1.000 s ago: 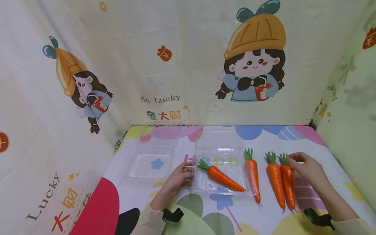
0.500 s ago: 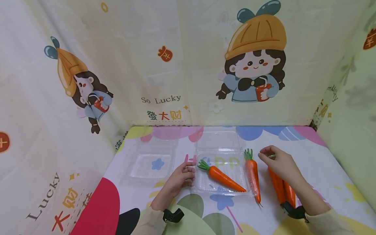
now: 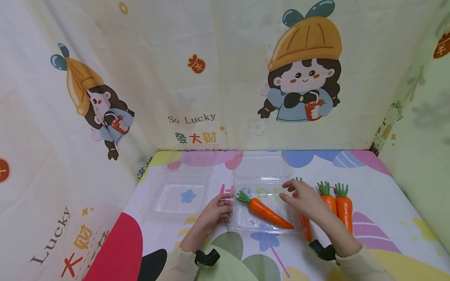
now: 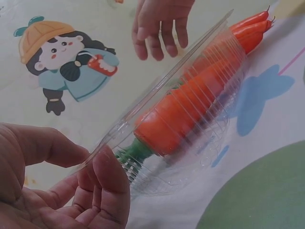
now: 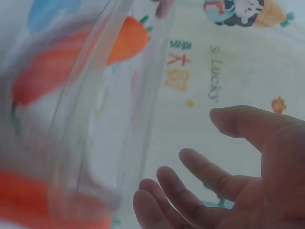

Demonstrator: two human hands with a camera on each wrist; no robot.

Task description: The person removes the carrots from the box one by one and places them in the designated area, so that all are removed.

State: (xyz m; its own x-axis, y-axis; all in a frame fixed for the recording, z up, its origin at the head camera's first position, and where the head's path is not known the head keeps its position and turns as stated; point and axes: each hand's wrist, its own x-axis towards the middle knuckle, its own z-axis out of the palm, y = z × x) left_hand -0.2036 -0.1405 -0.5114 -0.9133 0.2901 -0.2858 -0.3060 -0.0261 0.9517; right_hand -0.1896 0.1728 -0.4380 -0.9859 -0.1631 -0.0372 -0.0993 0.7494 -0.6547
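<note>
My left hand [image 3: 215, 212] pinches the left rim of a clear plastic clamshell box [image 3: 246, 228] between thumb and fingers. Inside the box one orange carrot [image 3: 268, 214] with a green top lies slanted. My right hand [image 3: 303, 198] hovers over the box's right side, fingers spread and holding nothing; in the right wrist view its fingertips are apart from the rim. Beneath that hand and wrist, a second carrot [image 3: 306, 226] lies by the right rim, partly hidden. Farther right two carrots [image 3: 344, 207] lie side by side, one partly covered by the right forearm.
Another clear clamshell box [image 3: 179, 197] stands with its lid raised back at the left. The box in my left hand also has its lid [image 3: 261, 166] folded back. A patterned cloth [image 3: 372, 187] covers the table, and printed curtains [image 3: 242, 78] enclose it.
My right hand has left the green top of the rightmost carrot and moved left, with no carrot in it, to above the box. The left hand stays on the rim.
</note>
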